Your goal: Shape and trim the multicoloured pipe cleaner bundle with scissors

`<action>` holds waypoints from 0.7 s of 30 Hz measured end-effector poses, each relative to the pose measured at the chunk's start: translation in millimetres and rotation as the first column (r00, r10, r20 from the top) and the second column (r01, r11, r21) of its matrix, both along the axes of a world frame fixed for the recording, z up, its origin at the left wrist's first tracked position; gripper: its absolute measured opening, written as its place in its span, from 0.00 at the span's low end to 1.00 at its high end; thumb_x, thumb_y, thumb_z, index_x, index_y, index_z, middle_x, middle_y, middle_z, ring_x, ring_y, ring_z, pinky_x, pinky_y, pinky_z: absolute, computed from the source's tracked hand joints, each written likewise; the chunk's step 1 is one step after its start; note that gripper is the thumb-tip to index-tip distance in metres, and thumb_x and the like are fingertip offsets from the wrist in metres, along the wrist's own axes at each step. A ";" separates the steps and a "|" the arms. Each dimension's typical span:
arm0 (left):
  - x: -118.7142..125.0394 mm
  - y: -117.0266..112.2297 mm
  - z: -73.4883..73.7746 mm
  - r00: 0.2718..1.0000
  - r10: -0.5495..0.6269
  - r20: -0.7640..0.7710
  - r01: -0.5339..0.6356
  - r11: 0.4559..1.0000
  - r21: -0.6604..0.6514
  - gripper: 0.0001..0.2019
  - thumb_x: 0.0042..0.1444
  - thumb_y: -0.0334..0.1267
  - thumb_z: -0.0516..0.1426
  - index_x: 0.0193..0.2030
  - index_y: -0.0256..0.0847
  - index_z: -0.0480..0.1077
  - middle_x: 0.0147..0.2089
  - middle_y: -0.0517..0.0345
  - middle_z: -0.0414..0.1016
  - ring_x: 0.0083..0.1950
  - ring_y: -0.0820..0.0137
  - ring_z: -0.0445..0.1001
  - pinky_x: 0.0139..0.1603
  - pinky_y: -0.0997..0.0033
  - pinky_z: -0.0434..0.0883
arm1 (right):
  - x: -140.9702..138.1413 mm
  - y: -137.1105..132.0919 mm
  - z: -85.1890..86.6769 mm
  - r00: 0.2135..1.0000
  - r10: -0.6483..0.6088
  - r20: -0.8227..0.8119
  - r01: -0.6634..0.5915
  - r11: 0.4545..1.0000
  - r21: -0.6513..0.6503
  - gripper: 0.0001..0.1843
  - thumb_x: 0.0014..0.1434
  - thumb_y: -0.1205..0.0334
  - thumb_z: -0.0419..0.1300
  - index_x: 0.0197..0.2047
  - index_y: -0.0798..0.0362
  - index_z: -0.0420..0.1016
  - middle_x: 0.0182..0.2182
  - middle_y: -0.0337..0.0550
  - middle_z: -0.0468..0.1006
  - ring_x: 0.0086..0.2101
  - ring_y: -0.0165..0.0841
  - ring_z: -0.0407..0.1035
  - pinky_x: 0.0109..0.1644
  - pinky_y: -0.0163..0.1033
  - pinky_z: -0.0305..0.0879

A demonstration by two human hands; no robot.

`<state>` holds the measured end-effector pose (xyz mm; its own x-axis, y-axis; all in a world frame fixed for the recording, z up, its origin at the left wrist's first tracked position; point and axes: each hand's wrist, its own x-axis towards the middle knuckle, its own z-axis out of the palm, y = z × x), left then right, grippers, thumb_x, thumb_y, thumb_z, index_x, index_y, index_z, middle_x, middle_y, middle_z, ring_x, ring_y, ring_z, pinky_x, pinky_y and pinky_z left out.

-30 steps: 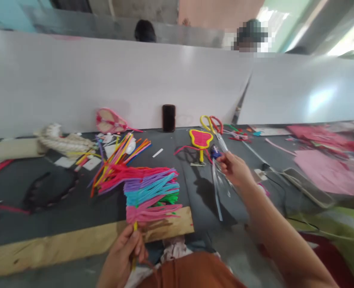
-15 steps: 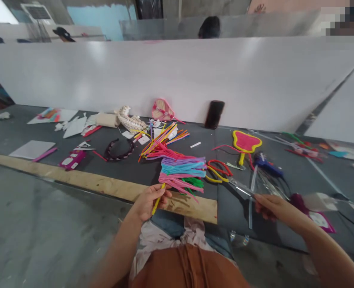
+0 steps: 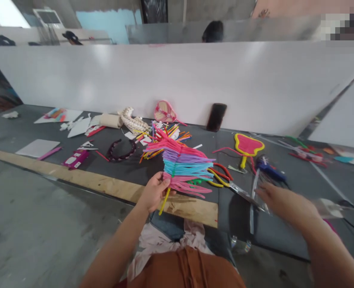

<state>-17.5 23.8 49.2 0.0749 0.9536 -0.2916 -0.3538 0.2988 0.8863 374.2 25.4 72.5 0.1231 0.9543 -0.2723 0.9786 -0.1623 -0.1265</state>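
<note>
My left hand (image 3: 157, 193) is closed on the yellow stem (image 3: 165, 202) of a feather-like piece made of pipe cleaners (image 3: 185, 166), banded pink, blue, purple and red. The piece is tilted over the table's front edge. My right hand (image 3: 273, 198) is slightly blurred, with its fingers stretched out and nothing visible in them. It is just above the blade end of a pair of scissors (image 3: 243, 192) with red and yellow handles. Close by are a clear glue stick (image 3: 252, 216) and a blue glue gun (image 3: 271, 169).
A yellow-edged pink pipe-cleaner shape (image 3: 249, 145) lies behind the scissors. A phone (image 3: 216, 117) leans on the white partition (image 3: 177, 80). Loose pipe cleaners (image 3: 153, 154), a dark braided headband (image 3: 121, 150) and a purple packet (image 3: 76, 159) lie to the left.
My left hand has lifted and tilted the pipe-cleaner piece, now gripping its yellow stem close under the pink band. My right hand has let go of the scissors and moved slightly up and right.
</note>
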 end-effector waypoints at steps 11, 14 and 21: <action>-4.0 19.6 16.8 0.956 -0.055 -0.288 0.128 0.961 0.243 0.17 0.50 0.49 0.66 0.39 0.40 0.71 0.32 0.60 0.75 0.34 0.69 0.74 0.40 0.69 0.74 | -105.3 43.8 50.7 0.720 0.461 -0.519 0.021 0.733 0.680 0.16 0.63 0.50 0.56 0.47 0.48 0.78 0.42 0.47 0.82 0.41 0.39 0.75 0.45 0.44 0.71; -8.6 25.7 16.7 0.937 -0.112 -0.332 0.195 0.954 0.229 0.17 0.50 0.50 0.66 0.37 0.39 0.72 0.30 0.60 0.74 0.32 0.69 0.73 0.37 0.69 0.75 | -124.9 67.1 53.2 0.680 0.530 -0.507 0.019 0.678 0.735 0.16 0.62 0.52 0.58 0.50 0.48 0.76 0.49 0.48 0.81 0.50 0.42 0.73 0.54 0.47 0.68; -14.4 48.1 30.3 0.917 -0.200 -0.345 0.267 0.950 0.159 0.19 0.49 0.50 0.67 0.42 0.38 0.76 0.33 0.57 0.78 0.34 0.68 0.76 0.38 0.69 0.75 | -143.6 103.9 44.7 0.483 0.450 -0.751 0.061 0.838 0.542 0.15 0.59 0.53 0.60 0.45 0.52 0.79 0.35 0.42 0.83 0.33 0.33 0.74 0.38 0.38 0.68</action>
<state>-31.9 71.9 79.5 0.2372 0.9608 -0.1438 0.0179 0.1437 0.9895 230.5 129.2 117.2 -0.1202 0.9392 0.3216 0.3523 0.3432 -0.8707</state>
